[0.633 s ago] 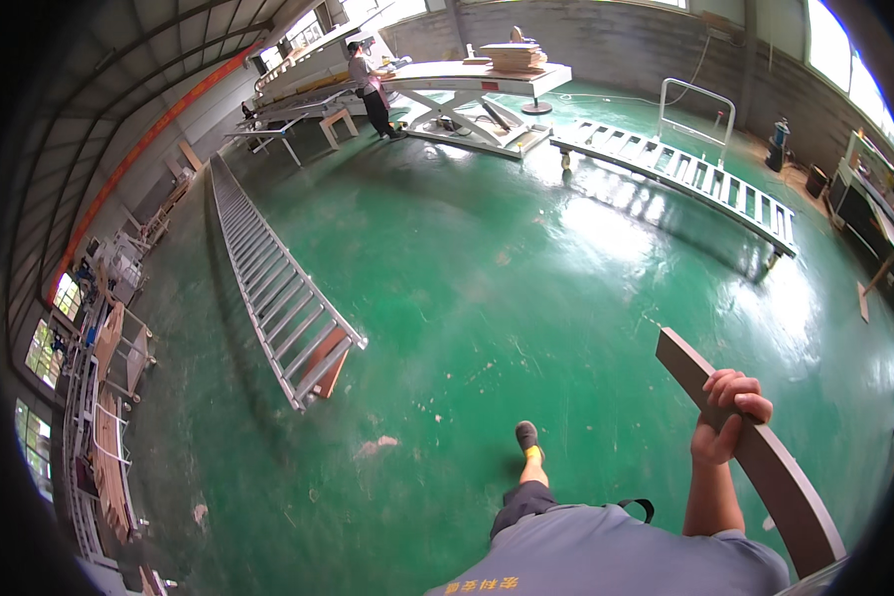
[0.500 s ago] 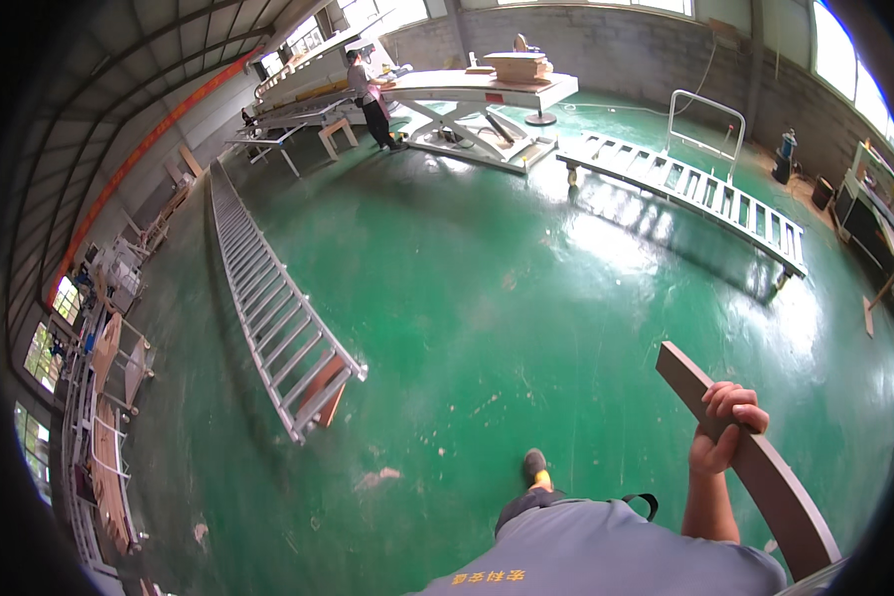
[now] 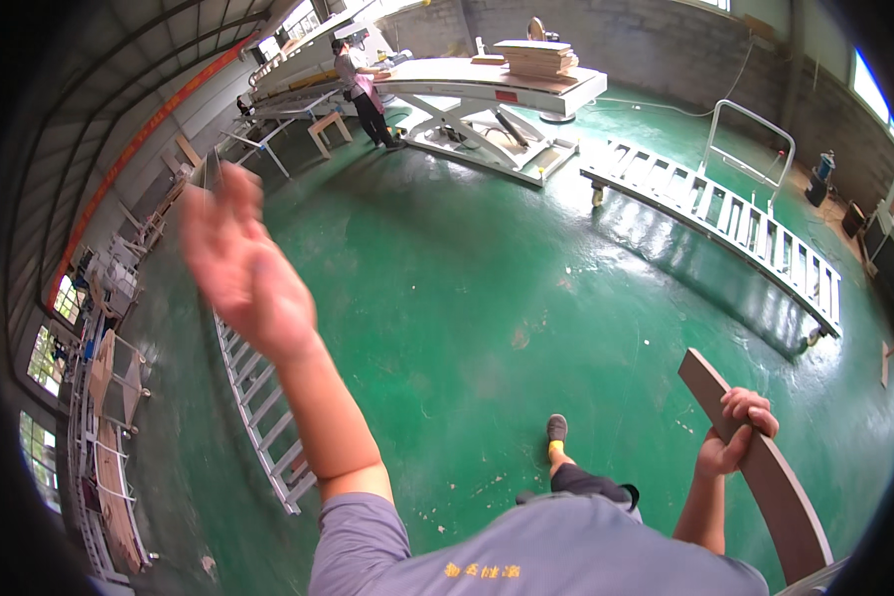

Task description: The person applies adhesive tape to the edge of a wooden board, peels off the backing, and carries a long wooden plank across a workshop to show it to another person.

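Note:
My right hand (image 3: pixel 737 429) is wrapped round a long grey-brown board (image 3: pixel 780 497) at the lower right, thumb on the near face and fingers over the far edge. The board slants from mid-floor height down to the picture's lower right rim. Its lower end is cut off there. My left hand (image 3: pixel 243 263) is raised at the left with the arm stretched forward, fingers extended and blurred, nothing in it. Behind that hand and forearm runs a long metal roller conveyor (image 3: pixel 258 407), partly hidden by them.
A white scissor lift table (image 3: pixel 487 94) carries stacked boards (image 3: pixel 536 60). A person (image 3: pixel 363 94) stands at its left end. A wheeled roller cart (image 3: pixel 715 214) with an upright handle is on the right. Racks with boards (image 3: pixel 114 477) line the left side, over a green floor (image 3: pixel 447 328).
My left arm has come into view, raised to the upper left. My right hand still holds the board. The view has shifted, so the lift table and roller cart appear further right.

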### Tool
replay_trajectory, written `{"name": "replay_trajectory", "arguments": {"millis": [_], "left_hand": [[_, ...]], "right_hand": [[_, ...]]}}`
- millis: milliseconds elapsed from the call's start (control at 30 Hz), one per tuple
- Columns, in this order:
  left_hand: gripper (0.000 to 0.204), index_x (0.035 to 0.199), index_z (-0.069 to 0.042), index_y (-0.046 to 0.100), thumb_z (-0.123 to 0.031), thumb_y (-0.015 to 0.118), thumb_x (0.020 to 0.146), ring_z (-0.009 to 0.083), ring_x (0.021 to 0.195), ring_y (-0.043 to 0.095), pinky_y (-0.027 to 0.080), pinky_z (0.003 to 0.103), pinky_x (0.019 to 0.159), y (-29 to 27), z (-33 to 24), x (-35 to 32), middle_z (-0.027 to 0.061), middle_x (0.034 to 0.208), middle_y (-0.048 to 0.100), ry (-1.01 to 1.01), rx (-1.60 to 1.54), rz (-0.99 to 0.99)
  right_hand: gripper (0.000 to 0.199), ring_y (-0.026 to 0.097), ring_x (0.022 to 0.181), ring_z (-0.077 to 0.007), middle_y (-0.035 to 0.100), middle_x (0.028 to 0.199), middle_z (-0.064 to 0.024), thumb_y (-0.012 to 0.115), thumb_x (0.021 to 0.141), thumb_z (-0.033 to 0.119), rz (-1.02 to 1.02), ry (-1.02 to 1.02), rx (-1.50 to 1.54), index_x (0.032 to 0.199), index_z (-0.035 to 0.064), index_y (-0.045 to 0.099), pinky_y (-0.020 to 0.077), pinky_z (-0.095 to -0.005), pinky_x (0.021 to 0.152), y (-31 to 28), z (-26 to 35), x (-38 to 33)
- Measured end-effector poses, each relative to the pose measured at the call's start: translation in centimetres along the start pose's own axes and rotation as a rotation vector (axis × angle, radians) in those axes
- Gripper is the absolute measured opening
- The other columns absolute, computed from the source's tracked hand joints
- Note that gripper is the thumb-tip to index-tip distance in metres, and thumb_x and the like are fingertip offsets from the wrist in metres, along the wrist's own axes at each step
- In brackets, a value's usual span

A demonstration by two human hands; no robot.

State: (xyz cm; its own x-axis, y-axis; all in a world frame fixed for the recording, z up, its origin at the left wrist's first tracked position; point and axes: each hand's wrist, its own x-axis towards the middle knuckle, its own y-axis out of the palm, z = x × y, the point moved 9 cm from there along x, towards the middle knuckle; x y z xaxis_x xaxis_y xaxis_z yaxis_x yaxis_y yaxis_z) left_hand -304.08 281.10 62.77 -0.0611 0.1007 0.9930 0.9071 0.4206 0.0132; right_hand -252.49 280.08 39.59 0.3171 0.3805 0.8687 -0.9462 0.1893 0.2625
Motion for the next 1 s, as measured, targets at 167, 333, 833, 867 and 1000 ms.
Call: {"name": "replay_trajectory", "arguments": {"millis": [167,333,833,867,1000], "left_hand": [[0.039,0.135,-0.003,0.06,-0.009,0.062,0.097,0.0172,0.112,0.063,0.05,0.032,0.1,3.3,26.6,-37.7,0.0064,0.122,0.067,-1.121,0.175,0.222],[0.022,0.104,-0.005,0.067,-0.025,0.058,0.098,0.0204,0.076,0.062,0.052,0.038,0.067,-7.5,16.3,-78.5,0.0069,0.082,0.064,-1.511,0.663,1.039],[0.017,0.1,-0.014,0.067,-0.029,0.062,0.1,0.0144,0.067,0.062,0.045,0.03,0.05,-4.9,79.7,-73.2,0.0005,0.082,0.067,-2.332,0.21,0.176],[0.017,0.099,-0.014,0.067,-0.03,0.062,0.1,0.014,0.067,0.062,0.045,0.029,0.049,-3.8,88.7,-69.3,0.0001,0.082,0.067,-2.192,0.186,0.107],[0.033,0.134,-0.004,0.06,-0.019,0.059,0.104,0.0112,0.085,0.067,0.053,0.025,0.071,10.8,117.0,-48.5,0.0059,0.108,0.074,-1.732,0.083,0.14]], "right_hand": [[0.02,0.046,0.079,-0.0194,0.048,0.091,-0.0097,0.053,0.101,0.019,-0.002,0.022,0.013,0.115,0.0054,0.049,0.0447,-0.0389,0.075,7.1,-17.6,6.5],[0.019,0.046,0.078,-0.0186,0.048,0.091,-0.0097,0.051,0.099,0.014,0.043,0.117,0.091,0.114,0.0036,0.049,0.0465,-0.0388,0.076,16.2,-34.3,13.9],[0.018,0.053,0.072,-0.0116,0.056,0.089,-0.0054,0.054,0.097,0.005,0.093,0.649,-0.191,0.113,-0.0009,0.055,0.0479,-0.0284,0.068,37.6,-82.5,21.7],[0.018,0.053,0.071,-0.011,0.057,0.089,-0.0048,0.055,0.096,0.005,0.109,0.666,-0.226,0.113,-0.0012,0.055,0.0477,-0.0277,0.067,38.5,-85.2,22.1],[0.013,0.054,0.072,-0.0091,0.057,0.083,-0.0014,0.063,0.092,0.006,0.09,0.751,-0.501,0.104,0.001,0.059,0.0469,-0.0264,0.066,40.1,-95.7,23.2]]}}
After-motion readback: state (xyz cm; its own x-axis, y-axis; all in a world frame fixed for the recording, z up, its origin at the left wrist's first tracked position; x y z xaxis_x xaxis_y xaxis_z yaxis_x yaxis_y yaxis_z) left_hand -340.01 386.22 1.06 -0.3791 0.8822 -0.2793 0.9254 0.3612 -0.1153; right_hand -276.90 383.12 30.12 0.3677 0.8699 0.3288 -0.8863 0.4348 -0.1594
